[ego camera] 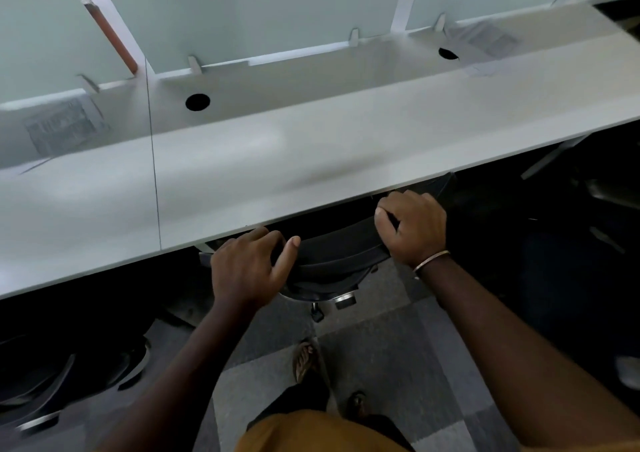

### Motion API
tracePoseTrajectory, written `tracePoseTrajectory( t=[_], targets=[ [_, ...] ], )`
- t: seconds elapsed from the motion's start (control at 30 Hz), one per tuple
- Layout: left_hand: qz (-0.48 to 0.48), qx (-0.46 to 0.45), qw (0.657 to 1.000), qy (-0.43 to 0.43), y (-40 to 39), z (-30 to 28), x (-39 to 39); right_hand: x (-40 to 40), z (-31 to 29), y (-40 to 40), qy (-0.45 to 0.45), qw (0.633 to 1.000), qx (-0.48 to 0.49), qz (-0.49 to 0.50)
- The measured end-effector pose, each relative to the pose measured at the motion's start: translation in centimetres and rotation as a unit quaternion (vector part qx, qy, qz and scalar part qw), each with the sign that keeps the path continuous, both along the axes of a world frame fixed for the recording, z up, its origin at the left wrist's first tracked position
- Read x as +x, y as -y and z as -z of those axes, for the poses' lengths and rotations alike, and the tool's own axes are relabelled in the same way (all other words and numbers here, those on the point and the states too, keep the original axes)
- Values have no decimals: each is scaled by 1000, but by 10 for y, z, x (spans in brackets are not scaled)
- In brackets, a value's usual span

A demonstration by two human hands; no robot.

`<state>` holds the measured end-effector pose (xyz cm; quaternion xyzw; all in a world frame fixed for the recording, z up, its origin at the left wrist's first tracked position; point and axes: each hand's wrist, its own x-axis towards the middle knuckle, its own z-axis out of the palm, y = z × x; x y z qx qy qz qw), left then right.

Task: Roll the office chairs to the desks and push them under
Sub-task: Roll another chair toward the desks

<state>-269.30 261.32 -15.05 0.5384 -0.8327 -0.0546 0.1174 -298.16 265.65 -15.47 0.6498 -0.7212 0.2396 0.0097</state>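
Observation:
A black office chair (336, 257) stands against the front edge of the white desk (311, 161), with its seat hidden under the desktop and only the top of its backrest and a bit of its base showing. My left hand (247, 268) grips the left end of the backrest top, fingers curled over it and thumb along the near side. My right hand (412, 226) grips the right end of the backrest top, just below the desk edge.
Another dark chair (52, 382) sits at the lower left and one more (606, 195) under the desk at right. Pale partition panels (259, 12) rise behind the desktop, which has two round cable holes (197, 102). Grey carpet tiles (381, 347) lie underfoot, with my sandalled feet below.

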Motion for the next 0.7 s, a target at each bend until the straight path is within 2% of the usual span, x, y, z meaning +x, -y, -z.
tracePoseTrajectory(
  t=[0.27,0.43,0.63,0.7],
  targets=[
    [11,-10,1000,4,-20,5,7,10,7,-16,-1,999,-2,33],
    [4,-15,998,-58,-48,12,11,32,14,-39,-5,998,-29,58],
    [-7,-38,998,-54,-88,11,-4,37,18,-68,46,997,-57,-40],
    [6,-36,998,-40,-102,10,-17,31,23,-79,35,995,-52,-72]
  ],
)
